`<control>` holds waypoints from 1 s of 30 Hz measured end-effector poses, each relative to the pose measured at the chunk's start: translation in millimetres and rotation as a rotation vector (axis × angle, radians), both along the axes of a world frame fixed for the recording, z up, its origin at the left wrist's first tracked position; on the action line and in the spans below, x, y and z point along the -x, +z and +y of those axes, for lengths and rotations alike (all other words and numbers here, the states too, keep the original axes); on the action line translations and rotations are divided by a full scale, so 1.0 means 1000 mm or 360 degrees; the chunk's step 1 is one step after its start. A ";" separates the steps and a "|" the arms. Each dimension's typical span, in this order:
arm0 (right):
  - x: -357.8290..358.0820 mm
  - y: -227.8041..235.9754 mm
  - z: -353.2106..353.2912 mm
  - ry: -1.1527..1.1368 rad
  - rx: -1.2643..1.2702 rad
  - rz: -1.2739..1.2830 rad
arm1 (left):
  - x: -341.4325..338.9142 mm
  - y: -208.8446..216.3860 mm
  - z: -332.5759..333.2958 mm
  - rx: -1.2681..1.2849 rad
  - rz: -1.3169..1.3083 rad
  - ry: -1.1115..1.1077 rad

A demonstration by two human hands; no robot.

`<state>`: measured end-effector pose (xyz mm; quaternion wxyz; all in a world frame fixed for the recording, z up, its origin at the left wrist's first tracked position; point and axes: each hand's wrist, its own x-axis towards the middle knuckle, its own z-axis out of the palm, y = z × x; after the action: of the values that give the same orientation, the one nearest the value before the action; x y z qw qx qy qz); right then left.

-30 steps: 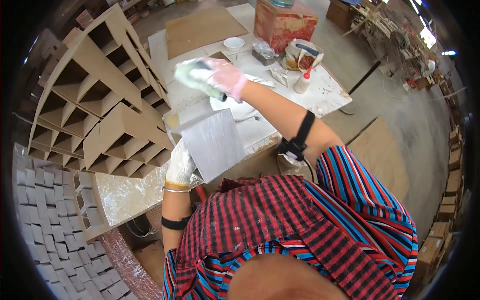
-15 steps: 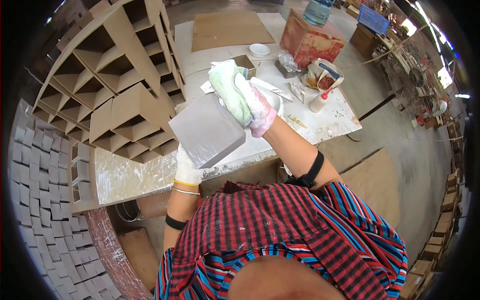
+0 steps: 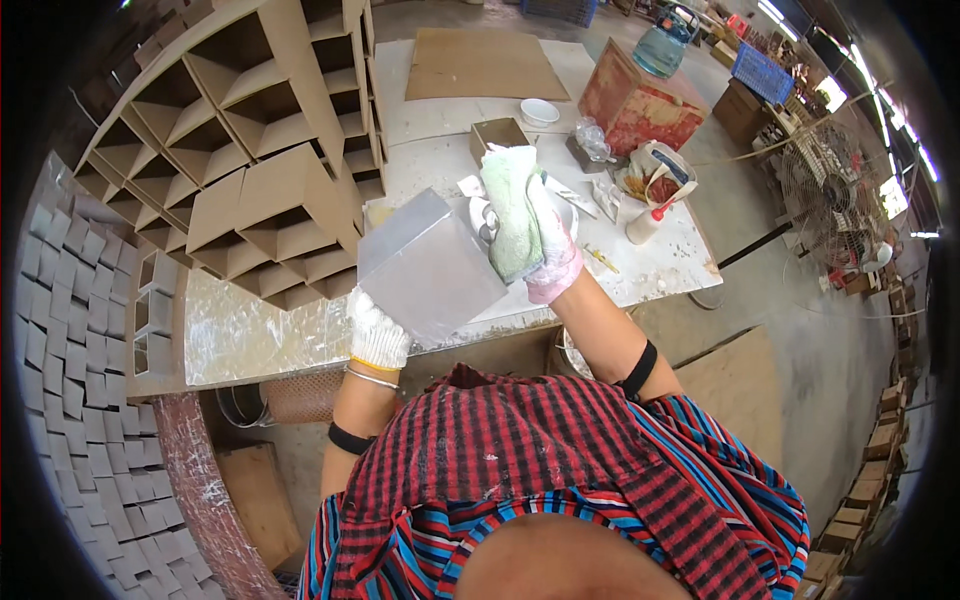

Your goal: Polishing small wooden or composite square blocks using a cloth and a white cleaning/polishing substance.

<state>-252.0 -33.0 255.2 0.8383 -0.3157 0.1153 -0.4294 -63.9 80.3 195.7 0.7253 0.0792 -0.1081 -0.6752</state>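
Observation:
A smooth grey box (image 3: pixel 430 275) is held up, tilted, over the near edge of the worktable. My left hand (image 3: pixel 378 335), in a white knitted glove, grips it at its lower left; the box hides most of those fingers. My right hand (image 3: pixel 553 260), in a white and pink glove, is closed on a pale green cloth (image 3: pixel 512 210). The cloth sits at the box's right edge; whether it touches the box I cannot tell. Just beyond is a small open cardboard box (image 3: pixel 497 136).
Cardboard compartment units (image 3: pixel 265 215) stand at the left of the table (image 3: pixel 270 345). Toward the right are a red-capped bottle (image 3: pixel 645 226), a cloth bag (image 3: pixel 662 172) and a stained red box (image 3: pixel 640 98) bearing a water jug (image 3: pixel 664 50). A white bowl (image 3: pixel 539 112) lies farther back.
The grey box has turned, bringing another side into view. My right hand and the cloth have shifted right, from over its upper edge to its right side. The whole view has shifted slightly.

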 end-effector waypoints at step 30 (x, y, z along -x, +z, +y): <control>-0.077 0.049 0.050 -0.0472 0.2929 0.1501 | -0.057 -0.042 0.036 -0.0281 -0.0730 -0.0263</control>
<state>-175.0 16.6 303.7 0.0828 -0.9506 0.0968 -0.2830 -7.3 116.7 153.4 0.6144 0.2843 -0.2165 -0.7034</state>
